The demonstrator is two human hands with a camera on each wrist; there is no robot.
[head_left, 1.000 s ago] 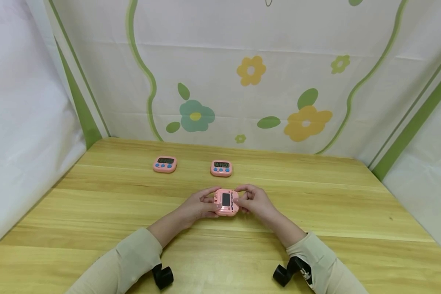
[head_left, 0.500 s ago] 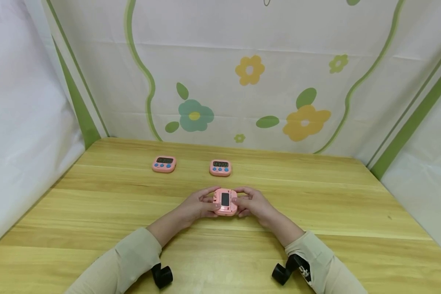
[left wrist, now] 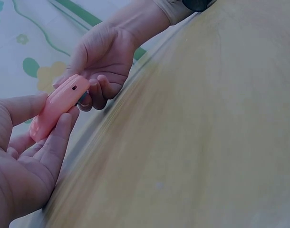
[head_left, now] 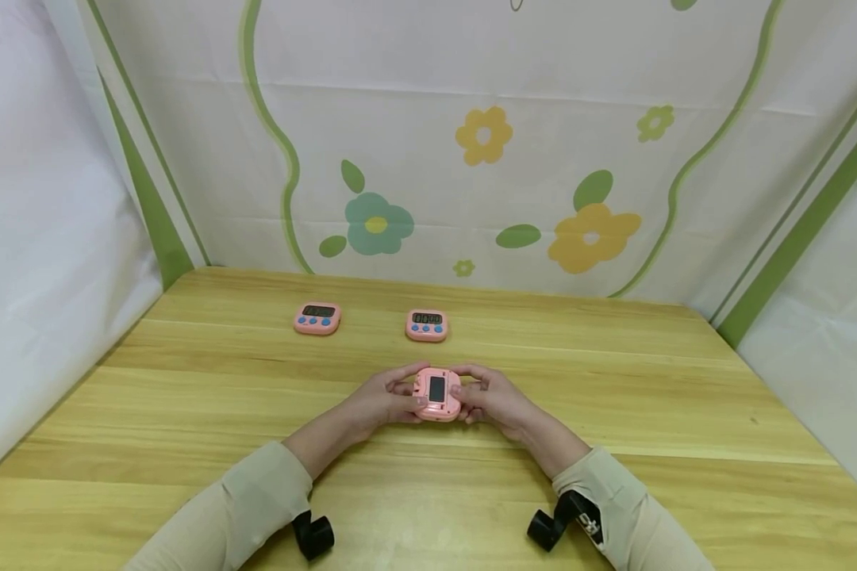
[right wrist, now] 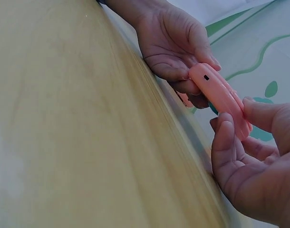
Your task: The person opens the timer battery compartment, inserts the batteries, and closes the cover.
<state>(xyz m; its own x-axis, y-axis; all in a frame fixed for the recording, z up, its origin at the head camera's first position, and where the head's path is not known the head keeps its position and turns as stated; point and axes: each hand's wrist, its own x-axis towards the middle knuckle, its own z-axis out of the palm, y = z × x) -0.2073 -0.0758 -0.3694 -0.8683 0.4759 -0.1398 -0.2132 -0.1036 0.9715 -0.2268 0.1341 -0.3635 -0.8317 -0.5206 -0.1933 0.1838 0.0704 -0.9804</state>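
Observation:
Both hands hold a pink digital timer (head_left: 437, 388) above the table, with its back, which bears a dark rectangle, facing up. My left hand (head_left: 380, 403) grips its left side, thumb on the back and fingers underneath. On the opposite side, my right hand (head_left: 496, 400) pinches the edge, its thumb pressing on the back. In the left wrist view the timer (left wrist: 59, 107) shows edge-on with a small dark slot. A bit of blue shows at its underside; the rest of the front is hidden.
Two more pink timers lie face up farther back on the wooden table (head_left: 614, 381): one at the left (head_left: 317, 319), another nearer the middle (head_left: 426, 325). Each has a display and blue buttons. A white cloth with printed flowers (head_left: 593, 238) hangs behind the table.
A dark jagged line across the right part of the held timer's back, seen one second ago, no longer shows. The right hand's fingers have shifted slightly along the edge; the left hand stays put.

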